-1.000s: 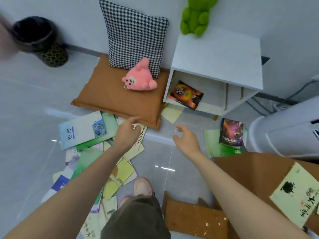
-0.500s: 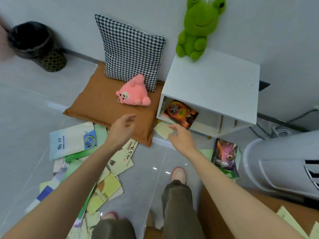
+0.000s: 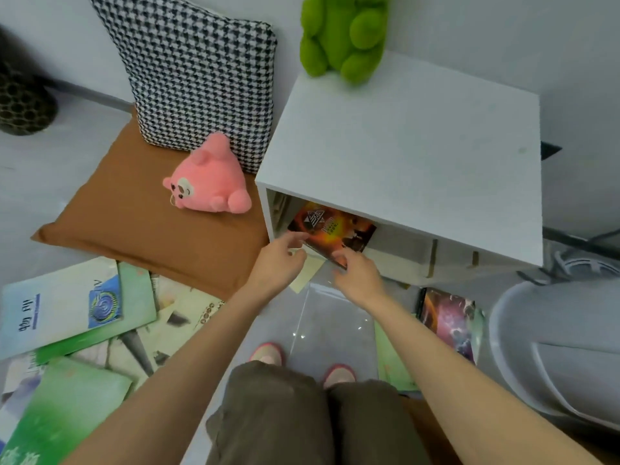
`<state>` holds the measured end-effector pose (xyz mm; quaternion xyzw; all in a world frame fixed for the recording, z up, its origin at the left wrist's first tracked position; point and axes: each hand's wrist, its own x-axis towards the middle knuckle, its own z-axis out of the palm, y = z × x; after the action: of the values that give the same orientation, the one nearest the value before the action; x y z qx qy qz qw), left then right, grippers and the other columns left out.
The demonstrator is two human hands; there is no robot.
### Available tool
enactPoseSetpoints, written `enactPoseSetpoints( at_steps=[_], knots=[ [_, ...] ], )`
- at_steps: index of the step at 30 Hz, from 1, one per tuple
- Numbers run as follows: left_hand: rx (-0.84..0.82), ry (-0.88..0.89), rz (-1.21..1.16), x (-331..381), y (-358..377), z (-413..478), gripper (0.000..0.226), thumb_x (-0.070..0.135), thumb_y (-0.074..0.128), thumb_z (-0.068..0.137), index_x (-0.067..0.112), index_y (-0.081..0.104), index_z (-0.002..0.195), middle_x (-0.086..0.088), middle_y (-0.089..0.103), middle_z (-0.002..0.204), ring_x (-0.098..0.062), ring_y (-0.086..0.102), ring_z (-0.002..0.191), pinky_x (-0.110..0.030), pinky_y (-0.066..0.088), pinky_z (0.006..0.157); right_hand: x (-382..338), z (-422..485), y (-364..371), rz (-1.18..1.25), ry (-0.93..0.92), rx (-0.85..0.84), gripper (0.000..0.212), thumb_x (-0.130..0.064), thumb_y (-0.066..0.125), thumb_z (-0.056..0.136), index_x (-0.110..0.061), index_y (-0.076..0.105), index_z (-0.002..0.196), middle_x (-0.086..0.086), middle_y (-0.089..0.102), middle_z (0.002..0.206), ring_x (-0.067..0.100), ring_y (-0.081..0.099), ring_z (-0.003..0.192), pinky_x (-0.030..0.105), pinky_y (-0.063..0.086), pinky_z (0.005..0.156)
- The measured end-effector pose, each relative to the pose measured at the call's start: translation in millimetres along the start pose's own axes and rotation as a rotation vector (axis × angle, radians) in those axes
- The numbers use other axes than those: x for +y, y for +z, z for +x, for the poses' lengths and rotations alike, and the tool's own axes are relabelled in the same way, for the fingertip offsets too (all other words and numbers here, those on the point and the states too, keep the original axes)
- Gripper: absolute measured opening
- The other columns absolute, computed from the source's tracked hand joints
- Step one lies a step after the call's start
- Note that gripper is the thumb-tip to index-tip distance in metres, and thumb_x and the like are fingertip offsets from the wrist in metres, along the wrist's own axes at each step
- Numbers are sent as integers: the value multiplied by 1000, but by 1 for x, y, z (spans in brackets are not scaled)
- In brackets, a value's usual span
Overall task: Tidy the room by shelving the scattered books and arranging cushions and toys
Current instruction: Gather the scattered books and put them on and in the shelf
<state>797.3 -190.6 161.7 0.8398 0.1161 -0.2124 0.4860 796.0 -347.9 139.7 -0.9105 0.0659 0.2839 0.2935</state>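
White shelf (image 3: pixel 402 156) holds orange book (image 3: pixel 332 231); left hand (image 3: pixel 280 261), right hand (image 3: pixel 359 278) touching it; grip unclear

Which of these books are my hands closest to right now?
The orange-and-black book leaning inside the white cabinet: left hand and right hand both reach its lower edge. The other books lie flat on the floor.

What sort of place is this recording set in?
Most likely a room in a home, perhaps a child's bedroom or reading corner: a brown floor cushion with a pink plush toy on it, and books scattered on the floor beside a low white shelf unit.
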Motion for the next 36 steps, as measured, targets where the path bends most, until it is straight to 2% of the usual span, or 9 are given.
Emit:
enactPoseSetpoints(
  at_steps=[2,4,9,13,17,24,27,31,36],
  knots=[
    [19,53,66,-22,14,28,38,11,47,94,21,56,129,1,59,127,-16,58,109,-19,42,84,13,33,17,-54,-12,5,43,-16,54,90,-18,51,133,6,51,137,27,50,120,36,45,98],
    [63,126,124,-43,31,55,38,9,46,94,20,57,129,2,59,129,-17,54,114,-16,38,88,26,65,34,-97,-29,24,43,-19,52,89,-23,52,132,5,52,135,28,50,119,40,47,96],
    [75,225,232,-82,65,111,40,12,48,93,20,54,132,-5,56,133,-20,53,115,-19,38,91,54,123,52,-194,-49,18,40,-21,53,92,-23,50,132,8,52,130,29,47,121,35,44,98],
    [58,248,268,-82,68,123,41,14,46,95,21,52,135,-6,51,137,-24,54,116,-23,41,91,63,133,50,-205,-77,69,46,-23,54,92,-23,46,137,10,44,138,29,40,128,41,39,106],
    [27,294,304,-68,59,102,43,15,45,95,19,49,137,-6,51,137,-23,54,117,-19,41,84,65,110,44,-212,-78,107,46,-23,54,91,-21,47,136,11,46,137,30,44,125,40,41,104],
    [27,369,337,-22,24,34,43,18,49,93,19,49,136,-2,56,133,-17,53,119,-30,46,97,48,37,33,-215,-139,188,37,-30,56,87,-19,57,122,6,57,119,27,55,107,41,51,90],
    [63,403,385,-1,16,7,45,19,48,93,19,47,138,-4,55,134,-18,51,121,-28,43,95,44,11,27,-224,-153,222,43,-32,59,87,-21,55,128,4,57,125,25,55,112,42,50,93],
    [118,494,445,13,18,-26,43,18,47,93,21,49,136,-1,55,135,-18,51,123,-32,42,100,44,-15,19,-246,-148,228,47,-22,57,90,-13,48,136,9,52,134,26,51,120,37,46,100],
    [187,552,475,-1,22,-43,42,19,47,92,22,52,133,-1,58,130,-17,54,118,-31,45,94,40,-20,23,-248,-138,234,43,-20,57,89,-11,52,131,11,55,128,27,54,114,36,48,95]
  ],
)
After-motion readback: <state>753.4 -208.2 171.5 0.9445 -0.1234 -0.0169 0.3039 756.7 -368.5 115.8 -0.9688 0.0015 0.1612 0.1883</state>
